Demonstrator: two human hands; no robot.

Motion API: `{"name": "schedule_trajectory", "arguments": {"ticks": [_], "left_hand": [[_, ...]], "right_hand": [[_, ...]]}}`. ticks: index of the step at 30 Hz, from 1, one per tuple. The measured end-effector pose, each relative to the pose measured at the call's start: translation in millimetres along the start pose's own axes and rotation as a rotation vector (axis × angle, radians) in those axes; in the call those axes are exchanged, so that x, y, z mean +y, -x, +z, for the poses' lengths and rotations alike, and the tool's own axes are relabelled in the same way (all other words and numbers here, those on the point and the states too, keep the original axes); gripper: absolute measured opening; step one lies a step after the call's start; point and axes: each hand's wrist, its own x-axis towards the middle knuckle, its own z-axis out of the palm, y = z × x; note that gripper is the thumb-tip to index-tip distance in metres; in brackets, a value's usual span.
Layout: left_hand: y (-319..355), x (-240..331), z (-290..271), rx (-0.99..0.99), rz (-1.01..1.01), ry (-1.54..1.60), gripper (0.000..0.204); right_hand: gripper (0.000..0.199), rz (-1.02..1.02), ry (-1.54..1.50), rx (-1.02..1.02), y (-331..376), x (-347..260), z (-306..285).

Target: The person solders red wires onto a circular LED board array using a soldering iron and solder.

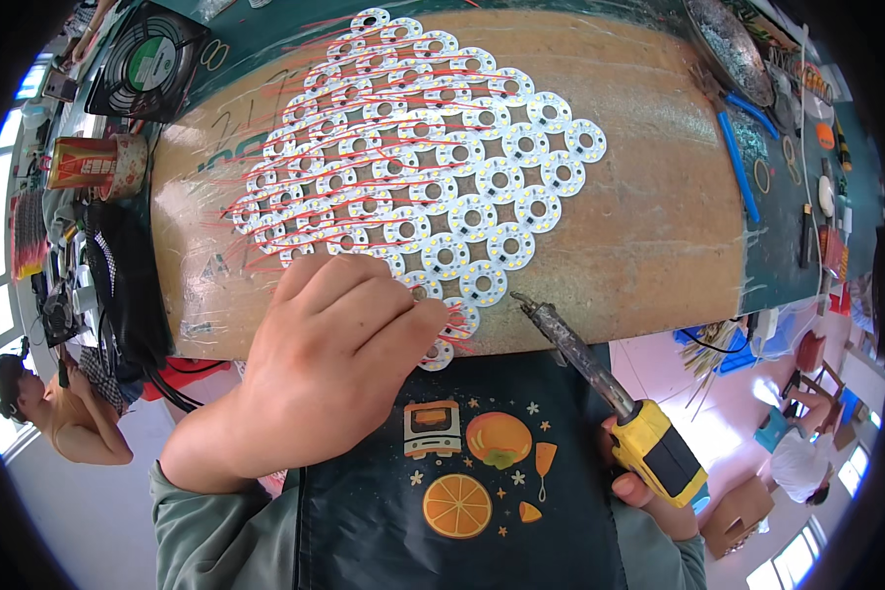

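Observation:
A diamond-shaped panel of round white LED boards (474, 218) lies on the brown board, each ring-like with a hole in its middle. Thin red wires (364, 152) run across its rows and stick out at the left. My left hand (334, 344) is closed in a pinch over the panel's near corner, and short red wires (456, 321) show at its fingertips. A soldering iron (585, 364) with a yellow and black handle is gripped in my right hand (644, 482). Its dark tip points up and left, just right of the nearest boards and apart from them.
The brown board (649, 197) covers a green bench. A black fan (147, 61) and a red can (84, 162) stand at the left. Blue-handled pliers (737, 162) and a metal dish (728, 49) lie at the right. Other people sit at both sides.

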Motion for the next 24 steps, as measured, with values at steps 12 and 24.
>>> {"name": "schedule_trajectory", "arguments": {"ticks": [12, 24], "left_hand": [[3.7, -5.3, 4.3, 0.030, -0.101, 0.065, 0.032], [-7.8, -3.2, 21.2, 0.155, -0.128, 0.090, 0.029]], "right_hand": [[0.055, -0.111, 0.031, -0.001, -3.7, 2.3, -6.3], [0.059, -0.117, 0.049, 0.073, -15.2, -2.1, 1.7]]}}
